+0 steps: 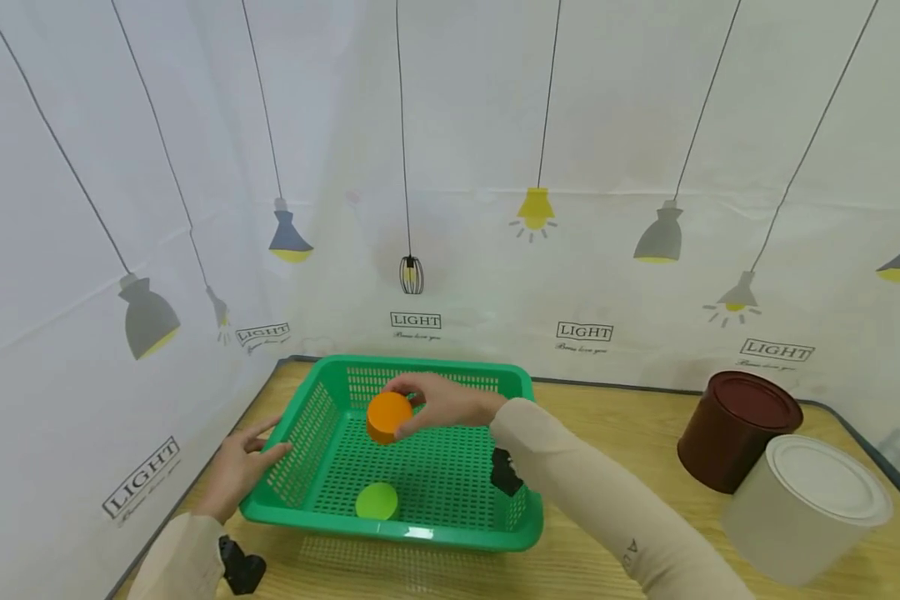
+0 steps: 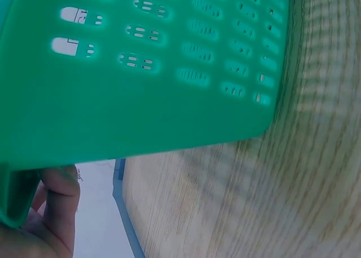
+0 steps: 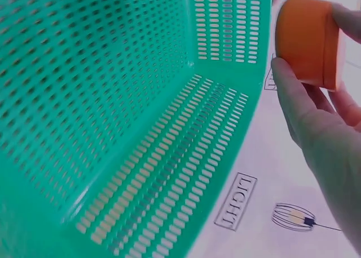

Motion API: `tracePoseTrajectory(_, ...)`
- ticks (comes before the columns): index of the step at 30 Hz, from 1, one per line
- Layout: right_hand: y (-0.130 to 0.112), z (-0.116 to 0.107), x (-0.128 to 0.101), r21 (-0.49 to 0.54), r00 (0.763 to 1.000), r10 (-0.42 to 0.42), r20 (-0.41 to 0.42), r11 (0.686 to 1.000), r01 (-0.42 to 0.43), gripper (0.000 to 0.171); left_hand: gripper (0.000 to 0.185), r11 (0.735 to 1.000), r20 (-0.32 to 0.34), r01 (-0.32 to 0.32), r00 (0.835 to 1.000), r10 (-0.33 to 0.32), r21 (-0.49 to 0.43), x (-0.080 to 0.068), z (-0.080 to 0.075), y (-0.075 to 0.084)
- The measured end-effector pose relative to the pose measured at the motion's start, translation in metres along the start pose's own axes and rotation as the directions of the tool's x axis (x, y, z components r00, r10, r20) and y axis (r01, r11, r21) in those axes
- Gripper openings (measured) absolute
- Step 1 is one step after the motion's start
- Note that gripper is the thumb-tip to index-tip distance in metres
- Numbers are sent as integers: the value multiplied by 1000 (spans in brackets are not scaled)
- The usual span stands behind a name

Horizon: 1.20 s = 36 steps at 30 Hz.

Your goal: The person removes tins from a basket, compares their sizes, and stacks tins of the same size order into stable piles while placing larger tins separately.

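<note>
A green plastic basket (image 1: 521,529) with slotted walls stands on the wooden table. At its left side my left hand (image 1: 242,462) grips the rim, thumb over the top; in the left wrist view its fingers (image 2: 61,199) curl beneath the rim. My right hand (image 1: 442,402) pinches a short orange cylinder (image 1: 388,417) between thumb and fingers, held above the basket floor. A seam runs round this orange cylinder (image 3: 304,41) near one end in the right wrist view. On the basket floor near the front wall lies a lime-green round piece (image 1: 377,502).
To the right of the basket stand a dark red lidded can (image 1: 738,429) and, closer, a white lidded can (image 1: 802,508). A white wall covering (image 1: 480,125) printed with lamps rises behind and left of the table (image 1: 607,425).
</note>
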State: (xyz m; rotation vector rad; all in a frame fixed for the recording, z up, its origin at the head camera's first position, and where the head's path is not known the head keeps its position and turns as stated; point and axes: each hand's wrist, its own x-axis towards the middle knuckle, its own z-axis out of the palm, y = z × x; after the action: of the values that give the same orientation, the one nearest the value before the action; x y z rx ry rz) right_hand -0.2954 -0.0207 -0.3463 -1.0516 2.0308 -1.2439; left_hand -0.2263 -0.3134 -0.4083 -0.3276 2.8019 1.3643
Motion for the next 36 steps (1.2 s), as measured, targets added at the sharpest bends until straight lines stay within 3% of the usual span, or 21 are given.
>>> tracePoseTrajectory(6,-4,-13,-50,-52,998,-55,-41,997,53,47,64,1000,11,-18,1000,18,6,-2,0,1)
tracePoseTrajectory(11,0,-26,-94,-27,988,-98,-119,995,96,47,65,999,17,-38,999,38,12,-2,-1,1)
tracePoseTrajectory(17,19,-42,-144,-5,967,-63,-248,998,64,48,64,997,10,-71,997,70,14,-3,-3,-4)
tracePoseTrajectory(25,58,-50,-196,-34,913,47,-405,997,-67,51,65,997,29,-74,997,74,6,-4,-3,-5)
tracePoseTrajectory(30,87,-45,-221,-97,873,112,-475,979,-179,53,63,998,29,-67,997,68,-9,-3,-1,-2)
tracePoseTrajectory(36,108,-39,-235,-13,815,255,-521,952,-306,62,64,999,20,-43,999,43,-3,-1,1,-2)
